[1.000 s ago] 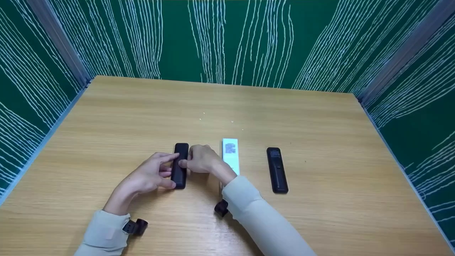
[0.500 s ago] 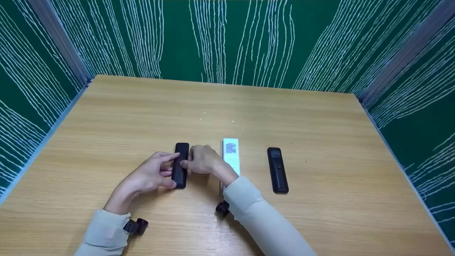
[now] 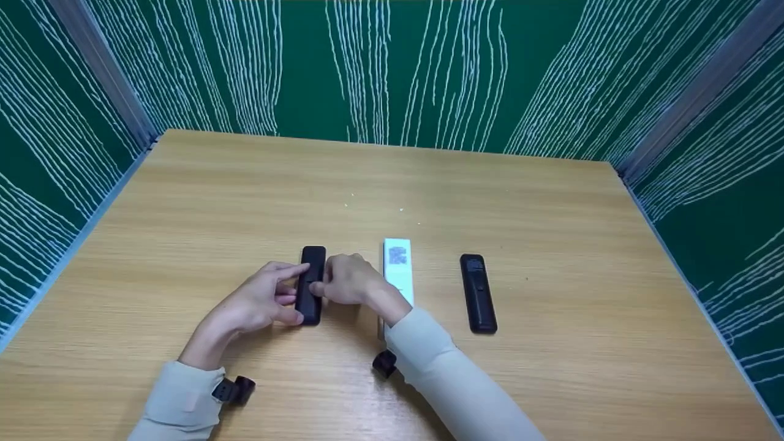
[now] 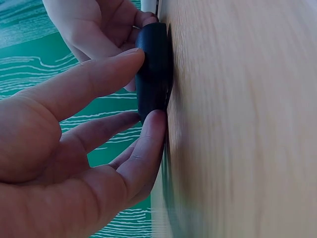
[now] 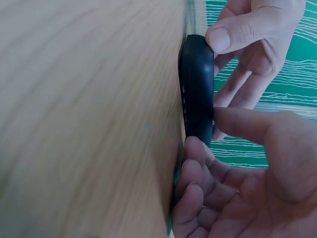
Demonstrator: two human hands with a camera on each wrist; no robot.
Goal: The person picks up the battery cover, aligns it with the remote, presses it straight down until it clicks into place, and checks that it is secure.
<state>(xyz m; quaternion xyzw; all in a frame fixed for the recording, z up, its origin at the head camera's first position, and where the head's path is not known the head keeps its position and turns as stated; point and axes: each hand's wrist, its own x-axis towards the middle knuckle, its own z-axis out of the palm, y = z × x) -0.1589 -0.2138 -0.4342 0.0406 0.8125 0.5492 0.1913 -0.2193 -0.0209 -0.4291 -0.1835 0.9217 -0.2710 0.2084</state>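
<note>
A black remote control (image 3: 311, 300) lies lengthwise on the table, its plain back up. My left hand (image 3: 260, 300) holds it from the left: the index fingertip touches the top, the thumb sits by the near left corner, other fingers are along the left edge. From the right, my right hand (image 3: 352, 278) has its thumb pressed on the middle of the back and its curled fingers against the right edge. Both wrist views show the remote control (image 4: 152, 69) low against the tabletop between the two hands. Its button side is hidden.
Right of my right hand lies a long white thing with a QR code (image 3: 398, 263), its near end hidden under my right forearm. A second black remote control (image 3: 478, 294) lies farther right, label up. Small white specks (image 3: 401, 209) dot the wooden table (image 3: 551, 380). Green walls stand around it.
My right hand has slid slightly toward the near side, its thumb a little lower along the remote control's back. The left hand and the remote control stay in place.
</note>
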